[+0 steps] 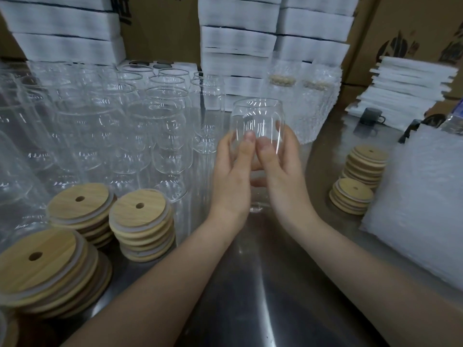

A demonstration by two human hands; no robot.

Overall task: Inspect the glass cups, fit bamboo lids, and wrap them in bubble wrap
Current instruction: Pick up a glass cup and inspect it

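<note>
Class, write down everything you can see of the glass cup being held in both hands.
The glass cup is clear, unlidded and can-shaped with a narrowed rim. It is held roughly upright over the steel table. The left hand and right hand grip its sides, thumbs on the near side.

Dim, soft overhead light; glare streaks the metal table [263, 284] (edges warped, blurred).

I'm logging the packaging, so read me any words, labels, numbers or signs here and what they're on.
Nothing is legible.
Brown cardboard box, top centre: dark print, mostly hidden, unreadable.
Brown cardboard box, top right: blurred dark logo shapes, no readable words.
Held clear glass cup: no marking seen.
</note>
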